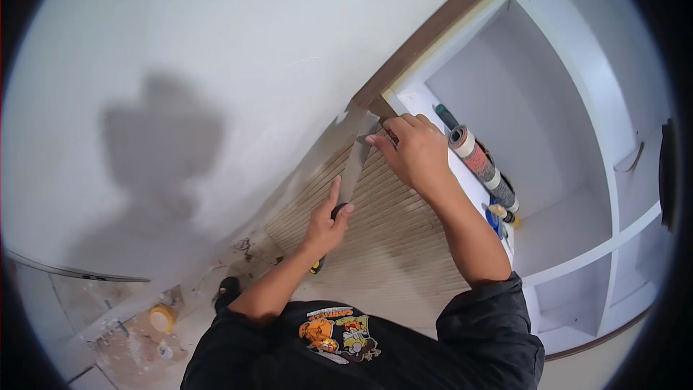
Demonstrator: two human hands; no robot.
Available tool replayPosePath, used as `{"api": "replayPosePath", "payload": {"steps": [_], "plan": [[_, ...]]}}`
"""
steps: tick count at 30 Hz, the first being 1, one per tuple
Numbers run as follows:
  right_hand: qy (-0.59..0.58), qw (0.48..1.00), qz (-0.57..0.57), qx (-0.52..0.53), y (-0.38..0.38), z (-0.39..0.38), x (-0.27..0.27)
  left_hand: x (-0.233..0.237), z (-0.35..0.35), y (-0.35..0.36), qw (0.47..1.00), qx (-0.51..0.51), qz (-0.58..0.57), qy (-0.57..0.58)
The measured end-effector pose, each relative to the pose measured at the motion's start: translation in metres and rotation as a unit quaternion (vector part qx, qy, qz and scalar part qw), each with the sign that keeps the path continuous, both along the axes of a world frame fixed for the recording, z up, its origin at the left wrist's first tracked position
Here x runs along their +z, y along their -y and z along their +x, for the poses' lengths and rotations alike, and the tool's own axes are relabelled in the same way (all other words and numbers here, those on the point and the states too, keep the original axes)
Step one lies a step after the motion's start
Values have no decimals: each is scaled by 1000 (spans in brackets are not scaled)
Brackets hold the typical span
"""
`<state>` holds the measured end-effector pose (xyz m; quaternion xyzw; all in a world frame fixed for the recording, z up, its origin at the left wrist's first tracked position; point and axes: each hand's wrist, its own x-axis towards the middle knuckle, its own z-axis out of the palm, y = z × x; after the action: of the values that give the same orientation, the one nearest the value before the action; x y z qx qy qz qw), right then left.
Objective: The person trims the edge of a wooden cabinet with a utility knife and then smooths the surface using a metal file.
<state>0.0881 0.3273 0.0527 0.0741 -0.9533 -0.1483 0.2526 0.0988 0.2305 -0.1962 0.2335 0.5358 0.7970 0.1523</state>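
My left hand [327,222] is closed around a black-and-yellow handle of a tool with a long, flat grey blade [352,170]. Its index finger stretches along the blade, which points up toward the wall corner. My right hand [419,150] is closed, thumb and fingers bent together at the blade's far end; what they pinch is hidden. Just beyond those fingers, a small brown flat piece [381,107] sits at the end of the shelf unit's brown edge [426,36]. Below both hands spreads a ribbed beige surface [390,209].
White shelving [608,173] stands on the right. On its ledge lie a rolled striped sheet [482,166], a green-ended item [445,115] and a blue object [495,222]. A white wall [216,22] rises at left. A yellow-rimmed container [162,318] is on the stained floor.
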Motion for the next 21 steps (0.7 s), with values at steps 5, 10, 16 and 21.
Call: {"api": "replayPosePath", "payload": {"steps": [5,10,16,21], "plan": [[36,990,134,27,-7,-26,7,-18,-15,-62,958,207,62,-190],[39,989,137,30,-12,-40,6,-8,-19,-101,934,282,117,-186],[3,994,102,28,-18,-46,-1,-4,-29,-115,925,305,125,-189],[-77,997,14,18,-27,-52,1,32,-54,-104,930,275,123,-210]]}}
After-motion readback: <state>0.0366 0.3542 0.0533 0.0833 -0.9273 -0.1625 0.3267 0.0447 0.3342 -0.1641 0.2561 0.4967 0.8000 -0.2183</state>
